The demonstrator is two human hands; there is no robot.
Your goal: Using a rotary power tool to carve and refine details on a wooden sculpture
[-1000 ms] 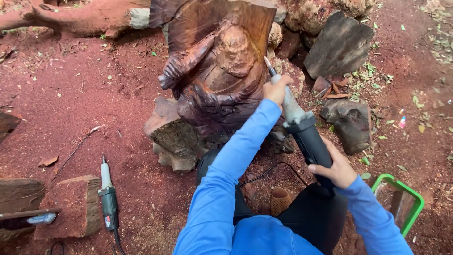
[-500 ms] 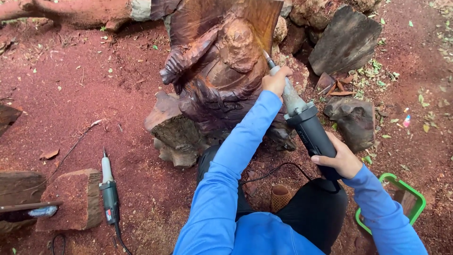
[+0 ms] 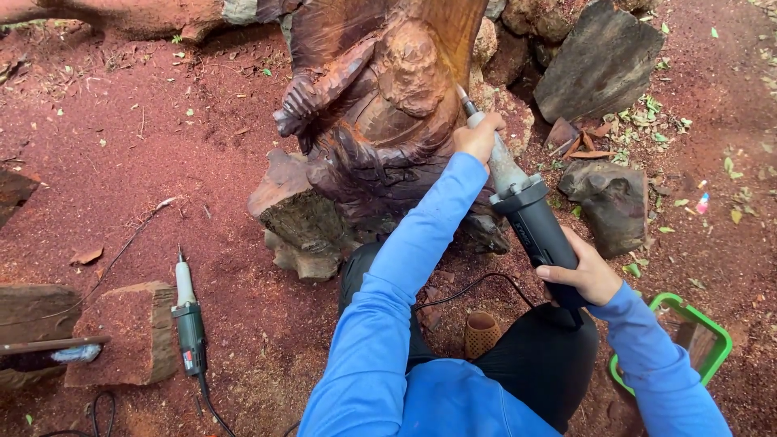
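A brown wooden carving point(image 3: 380, 113) of a figure stands on a rough stump base point(image 3: 299, 218) in red dirt. I hold a long black and grey die grinder point(image 3: 526, 218) with both hands. My left hand point(image 3: 477, 139) grips its slim grey neck near the tip, which touches the carving's right side. My right hand point(image 3: 587, 275) wraps the black rear body. Both arms wear blue sleeves. A black cord point(image 3: 473, 287) trails from the tool over the ground.
A second grinder point(image 3: 190, 320) lies on the dirt at lower left beside a wood block point(image 3: 121, 332). Dark stones point(image 3: 603, 61) and a rock point(image 3: 611, 202) sit at right. A green-rimmed container point(image 3: 720, 340) stands at lower right, and a tan sandal point(image 3: 481, 332) lies by my knee.
The view has shifted slightly; the grinder tip has stayed on the carving's right side, with both hands keeping their grip.
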